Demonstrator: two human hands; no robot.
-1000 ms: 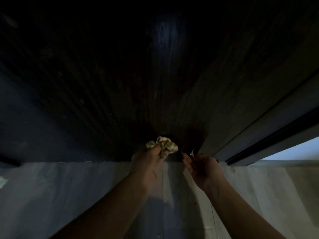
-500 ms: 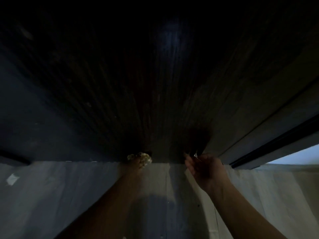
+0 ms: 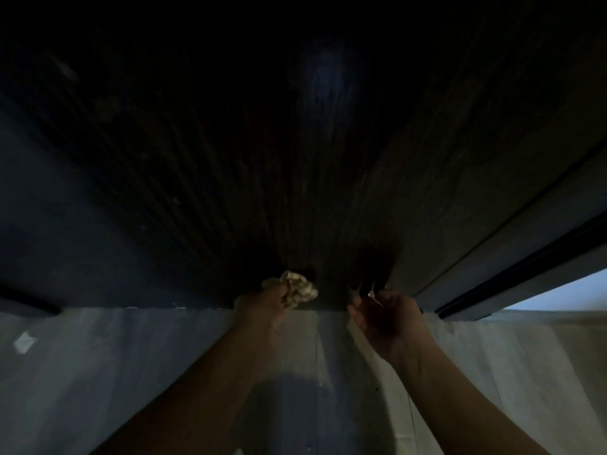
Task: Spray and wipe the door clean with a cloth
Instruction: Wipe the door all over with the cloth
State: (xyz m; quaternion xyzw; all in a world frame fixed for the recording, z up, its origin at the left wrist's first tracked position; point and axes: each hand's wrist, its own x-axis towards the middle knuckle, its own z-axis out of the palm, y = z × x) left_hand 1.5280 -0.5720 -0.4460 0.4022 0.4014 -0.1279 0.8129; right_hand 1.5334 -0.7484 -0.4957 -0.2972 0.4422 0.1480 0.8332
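- The door (image 3: 295, 159), dark grained wood, fills the upper view. It is rigid and fixed, so it should take firm rubbing without giving.
- The floor (image 3: 98, 372), pale, meets the door's bottom edge.
- The right hand (image 3: 391, 318), near the door's lower right edge, has its fingers curled. A small glint (image 3: 372, 293) shows at its fingertips, but I cannot tell whether it holds anything.
- The left hand (image 3: 262, 305), at the door's bottom edge, has its fingers wrapped round the cloth (image 3: 299, 287).
- The cloth, bunched against the door's lowest boards, looks light, soft and limp. It is best gripped as a wad.
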